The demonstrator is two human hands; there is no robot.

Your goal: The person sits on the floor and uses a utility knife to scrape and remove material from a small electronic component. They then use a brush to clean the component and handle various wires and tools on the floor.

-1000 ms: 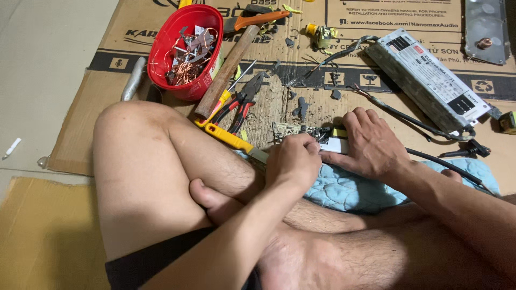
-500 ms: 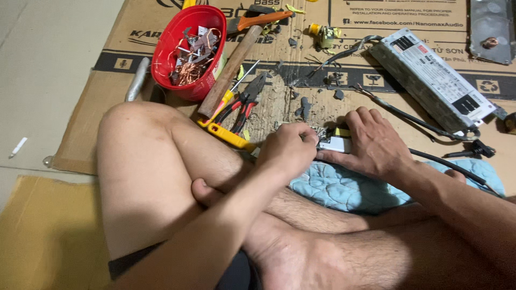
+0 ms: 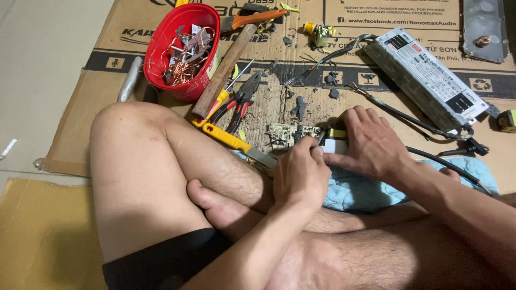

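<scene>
**Hands on small component, near edge of cardboard sheet**

Grey metal rod (image 3: 130,79) near left edge of cardboard sheet (image 3: 80,129). Just right of it, red bowl (image 3: 185,51) of copper wire and metal scraps, toward far-left corner. Wooden-handled hammer (image 3: 228,62) lying diagonally beside bowl, head toward far edge. Red-handled pliers (image 3: 239,102) just beside hammer handle. Yellow-handled knife (image 3: 236,142) at near edge, against the knee. Beige circuit board (image 3: 284,134) mid-sheet, just left of the hands. Left hand (image 3: 301,174) curled, fingertips pinched on small white-and-yellow component (image 3: 336,144). Right hand (image 3: 373,145) pressed over same component, fingers spread on top; component at near edge of cardboard, resting by blue cloth (image 3: 365,190). Grey rectangular power supply (image 3: 430,80) with black cables toward far-right corner. Dark debris scattered mid-sheet.
</scene>
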